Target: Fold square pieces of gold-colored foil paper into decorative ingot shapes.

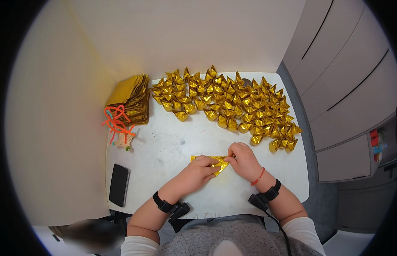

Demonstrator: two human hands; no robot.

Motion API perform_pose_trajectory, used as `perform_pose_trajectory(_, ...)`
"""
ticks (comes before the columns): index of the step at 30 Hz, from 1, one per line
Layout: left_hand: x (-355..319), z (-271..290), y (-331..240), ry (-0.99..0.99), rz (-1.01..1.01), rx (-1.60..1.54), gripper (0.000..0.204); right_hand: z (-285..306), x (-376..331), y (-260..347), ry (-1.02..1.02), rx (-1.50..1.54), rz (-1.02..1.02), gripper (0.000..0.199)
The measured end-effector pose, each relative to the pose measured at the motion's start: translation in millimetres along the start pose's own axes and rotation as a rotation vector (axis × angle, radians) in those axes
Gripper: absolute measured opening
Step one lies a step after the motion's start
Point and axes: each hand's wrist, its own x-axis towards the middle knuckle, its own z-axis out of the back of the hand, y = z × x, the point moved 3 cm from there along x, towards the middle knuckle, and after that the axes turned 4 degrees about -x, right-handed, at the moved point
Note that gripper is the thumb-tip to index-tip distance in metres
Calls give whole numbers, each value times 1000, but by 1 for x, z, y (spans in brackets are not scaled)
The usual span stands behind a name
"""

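Observation:
On the white table before me lies a sheet of gold foil paper (220, 169), folded to a pointed, roughly triangular shape. My left hand (196, 173) holds it from the left, fingers bent over the foil and pressing it to the tabletop. At its upper right corner, my right hand (244, 162) pinches the edge between thumb and curled fingers. Part of the sheet is hidden under the left fingers. Beyond my hands stand many folded gold foil ingots (226, 100) with pointed tips, in close rows.
A stack of gold foil sheets (130, 96) sits at the back left, with orange fuzzy strands (116, 120) beside it. A dark phone (120, 185) lies near the table's left edge. Walls border the left and back; an open drawer (378, 147) shows at right.

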Motion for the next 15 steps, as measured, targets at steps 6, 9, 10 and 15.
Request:
perform_pose_trajectory(6, 1, 1, 0, -3, 16, 5, 31, -2, 0, -2, -17, -7, 7, 24)
perform_pose_trajectory(9, -1, -1, 2, -21, 18, -14, 31, -3, 0, -1, -38, -18, 32, 24)
perform_pose_trajectory(10, -1, -1, 2, -22, 15, -11, 31, -3, -1, -1, -54, -30, 50, 25)
perform_pose_trajectory(15, -1, -3, 1, -26, 49, 5, 30, 1, -4, 12, -39, -126, 56, 31)
